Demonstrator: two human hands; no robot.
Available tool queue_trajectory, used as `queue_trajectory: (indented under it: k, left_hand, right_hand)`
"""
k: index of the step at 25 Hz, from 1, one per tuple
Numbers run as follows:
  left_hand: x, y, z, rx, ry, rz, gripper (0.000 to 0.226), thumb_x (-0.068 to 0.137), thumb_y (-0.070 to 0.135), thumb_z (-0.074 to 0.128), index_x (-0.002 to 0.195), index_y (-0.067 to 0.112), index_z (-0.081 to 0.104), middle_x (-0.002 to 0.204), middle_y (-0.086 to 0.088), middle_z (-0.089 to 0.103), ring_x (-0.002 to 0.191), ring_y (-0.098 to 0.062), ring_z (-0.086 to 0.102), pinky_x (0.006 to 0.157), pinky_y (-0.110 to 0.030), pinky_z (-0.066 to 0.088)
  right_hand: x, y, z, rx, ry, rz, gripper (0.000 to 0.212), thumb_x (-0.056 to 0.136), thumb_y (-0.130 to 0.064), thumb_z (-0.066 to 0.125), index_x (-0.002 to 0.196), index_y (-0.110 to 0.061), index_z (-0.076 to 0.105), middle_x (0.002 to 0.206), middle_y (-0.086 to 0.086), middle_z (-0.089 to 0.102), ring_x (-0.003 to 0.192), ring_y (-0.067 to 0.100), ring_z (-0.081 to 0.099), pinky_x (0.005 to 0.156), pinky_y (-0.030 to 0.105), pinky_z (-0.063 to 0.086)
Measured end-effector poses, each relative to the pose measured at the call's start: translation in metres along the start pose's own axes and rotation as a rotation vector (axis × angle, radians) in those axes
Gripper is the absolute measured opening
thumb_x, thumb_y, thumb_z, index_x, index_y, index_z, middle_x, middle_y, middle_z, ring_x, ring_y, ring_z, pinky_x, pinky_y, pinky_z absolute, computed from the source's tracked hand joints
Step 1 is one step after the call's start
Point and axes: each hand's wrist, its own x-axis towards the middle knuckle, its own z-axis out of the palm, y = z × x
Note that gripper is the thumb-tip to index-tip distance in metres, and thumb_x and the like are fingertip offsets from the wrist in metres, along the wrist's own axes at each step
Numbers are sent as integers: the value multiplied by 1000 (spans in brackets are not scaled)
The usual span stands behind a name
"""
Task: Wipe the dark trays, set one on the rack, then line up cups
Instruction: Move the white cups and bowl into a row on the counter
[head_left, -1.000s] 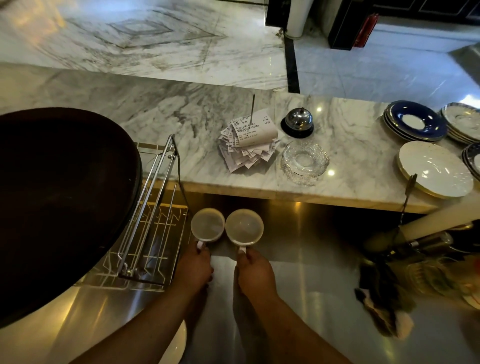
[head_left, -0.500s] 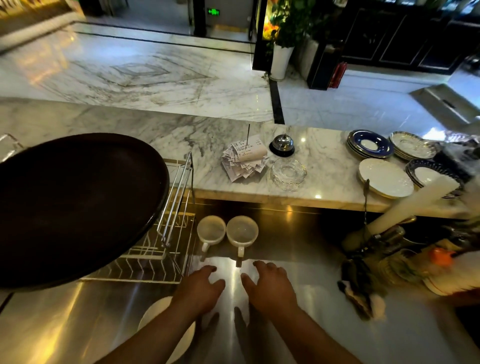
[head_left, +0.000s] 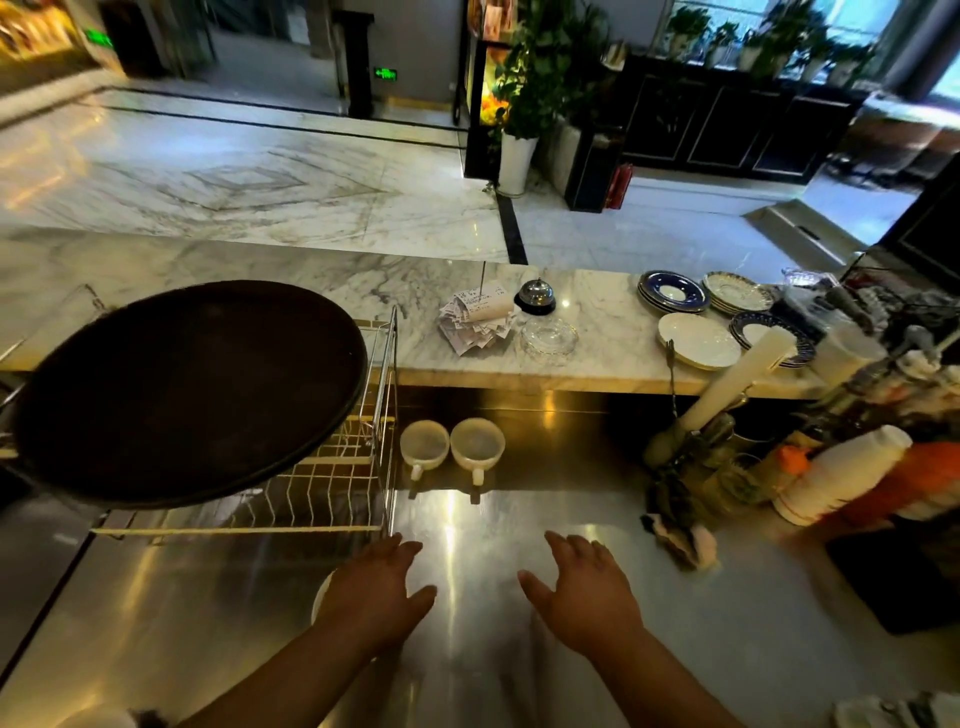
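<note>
Both the left hand (head_left: 376, 587) and right hand (head_left: 584, 592) had let go and drawn back toward six o'clock, fingers spread and empty, leaving the two cups (head_left: 451, 446) side by side at twelve o'clock, lined up.

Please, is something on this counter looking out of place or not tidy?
Mostly tidy. The dark tray overhangs the wire rack at a tilt, and a crumpled cloth lies on the steel counter. The two cups stand neatly side by side.
</note>
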Motion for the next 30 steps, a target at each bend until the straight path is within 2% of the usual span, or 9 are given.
queue_trajectory:
  k: [4, 10, 14, 18, 20, 23, 25, 27, 30]
  left_hand:
    - [-35, -19, -3, 6, 65, -59, 74, 86, 69, 51, 153, 39, 37, 160, 8, 43, 143, -20, 43, 116, -37, 40]
    - [-105, -62, 3, -5, 146, -305, 72, 85, 67, 47, 149, 35, 41, 154, 2, 51, 136, -24, 51, 109, -39, 46]
    - [-147, -108, -2, -26, 218, -437, 72, 87, 64, 50, 152, 36, 38, 163, 5, 38, 146, -24, 40, 113, -43, 43]
    - [-176, -171, -12, -122, 303, -588, 70, 88, 58, 56, 151, 30, 41, 160, 2, 42, 142, -27, 44, 112, -42, 43]
    - [-188, -204, -14, -154, 294, -654, 72, 87, 56, 58, 150, 27, 41, 157, 0, 45, 139, -28, 47, 111, -42, 44]
    - [-207, -248, -13, -218, 239, -733, 68, 85, 49, 62, 145, 22, 48, 147, -6, 56, 131, -30, 54, 108, -41, 46]
    - [-216, -272, -10, -275, 192, -798, 57, 84, 47, 61, 137, 25, 56, 133, -8, 66, 122, -29, 61, 102, -39, 50]
    - [-224, -290, -4, -363, 81, -823, 44, 88, 48, 60, 127, 29, 59, 117, -6, 74, 110, -25, 67, 92, -36, 53]
    - [-228, -300, 7, -554, 12, -775, 28, 95, 41, 59, 119, 28, 63, 105, -1, 76, 95, -19, 69, 80, -33, 51]
  right_hand:
    - [-22, 0, 8, 35, -16, -56, 84, 84, -81, 33, 155, -36, 28, 161, 0, 36, 148, 29, 29, 116, 47, 33]
    - [-35, -26, 49, 42, -128, -218, 83, 80, -81, 31, 152, -38, 32, 154, -1, 43, 138, 27, 40, 106, 46, 43]
    - [-42, -60, 81, 75, -267, -208, 82, 82, -80, 40, 152, -39, 30, 154, -1, 44, 138, 28, 42, 106, 47, 44]
    - [-35, -109, 97, 105, -329, -182, 72, 88, -71, 50, 148, -34, 38, 147, 0, 53, 127, 25, 53, 102, 43, 47]
    - [-28, -131, 105, 206, -333, -142, 65, 92, -64, 54, 144, -27, 44, 140, 4, 59, 119, 25, 59, 100, 42, 50]
    - [-15, -159, 120, 344, -359, -7, 69, 94, -56, 58, 147, -14, 39, 141, 14, 56, 122, 34, 58, 99, 46, 49]
    - [-8, -172, 127, 437, -378, 163, 67, 96, -48, 61, 146, -10, 38, 132, 19, 58, 110, 38, 61, 80, 45, 56]
    - [-2, -180, 132, 493, -369, 310, 59, 98, -39, 61, 142, -8, 39, 111, 20, 62, 90, 36, 65, 56, 40, 55]
    - [9, -183, 141, 535, -341, 426, 46, 98, -26, 60, 135, -4, 42, 92, 22, 64, 73, 35, 68, 46, 36, 53]
